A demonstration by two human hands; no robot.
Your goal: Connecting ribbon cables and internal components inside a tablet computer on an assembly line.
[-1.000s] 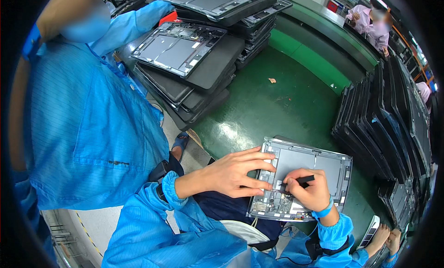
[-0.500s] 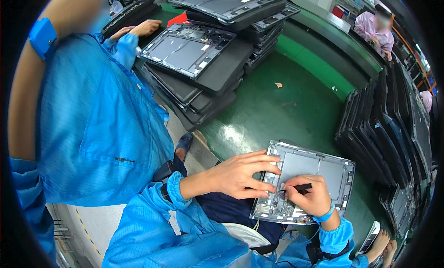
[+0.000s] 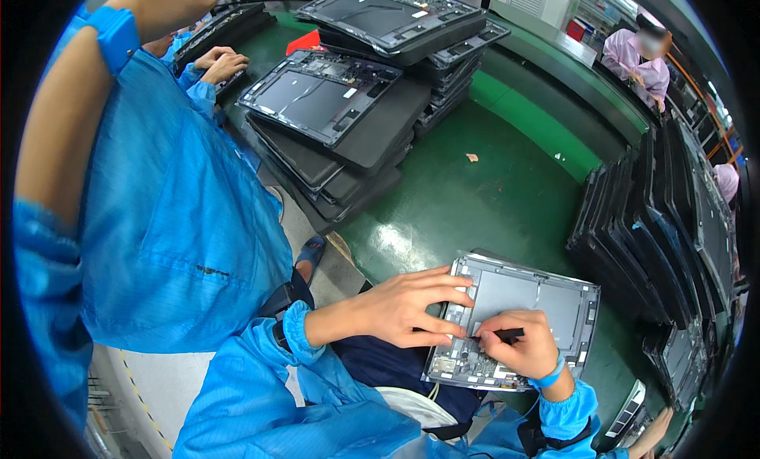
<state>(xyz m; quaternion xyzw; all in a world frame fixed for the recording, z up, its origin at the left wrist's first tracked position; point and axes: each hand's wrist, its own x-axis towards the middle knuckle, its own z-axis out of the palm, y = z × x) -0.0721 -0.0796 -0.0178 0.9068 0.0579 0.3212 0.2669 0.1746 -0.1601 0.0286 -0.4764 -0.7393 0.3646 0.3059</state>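
An opened tablet-like device [image 3: 507,289] lies in front of me at the table's near edge. Its grey inside, with a circuit board and silver rim, faces up. Across its left edge rests my left hand [image 3: 400,310], fingers spread and stretched out, holding nothing. My right hand [image 3: 529,350] pinches a slim black tool [image 3: 511,333] over the board area, close to the left fingertips. The dark end sticks out to the right of the fingers. I cannot make out the tool's tip or exact kind. My right hand covers part of the board.
On the green table [image 3: 443,194], opened devices and black trays form a left stack [image 3: 376,134] and a far stack [image 3: 447,63]. Black trays [image 3: 625,237] stand on edge at right. A blue-clad person [image 3: 182,213] stands at left; a co-worker's hand [image 3: 653,434] shows lower right.
The view has shifted slightly. My left hand stays spread on the device's edge, and my right hand keeps its pinch on the tool. The neighbour's raised arm at left has moved.
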